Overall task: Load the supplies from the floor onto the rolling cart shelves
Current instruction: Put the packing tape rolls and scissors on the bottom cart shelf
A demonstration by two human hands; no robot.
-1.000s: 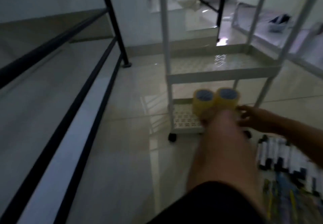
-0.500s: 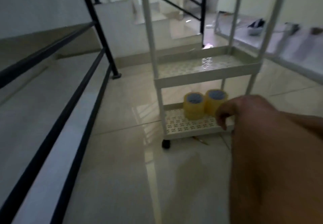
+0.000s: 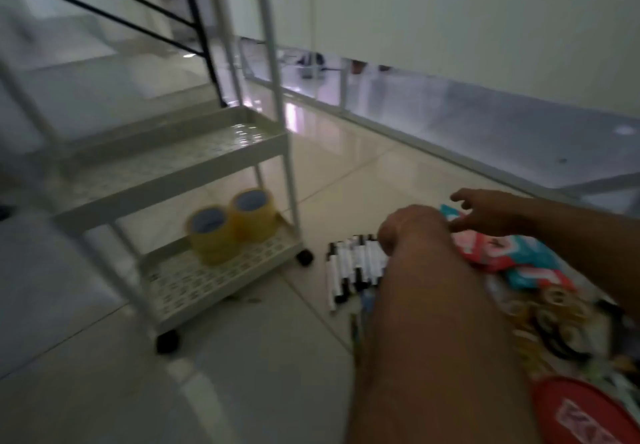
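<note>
The white rolling cart (image 3: 180, 180) stands on the left, its middle shelf bare. Two yellow tape rolls (image 3: 228, 228) sit side by side on its perforated bottom shelf (image 3: 194, 287). To the right of the cart a row of black-and-white markers (image 3: 349, 265) lies on the floor. My left hand (image 3: 412, 228) hovers over the markers' far end, knuckles up, with its fingers hidden behind it. My right hand (image 3: 485, 211) reaches in from the right with spread fingers, just above red-and-blue packets (image 3: 509, 253). It holds nothing.
A heap of small tape rolls (image 3: 550, 312) and a red round lid (image 3: 585, 409) lie on the floor at the right. Pens (image 3: 356, 332) show beside my left forearm. A black stair railing (image 3: 204, 52) rises behind the cart. Glossy tile floor (image 3: 242, 374) spreads in front of it.
My view has swung right, from the cart to the supplies on the floor. Both hands have left the tape rolls on the bottom shelf and moved over the markers and packets.
</note>
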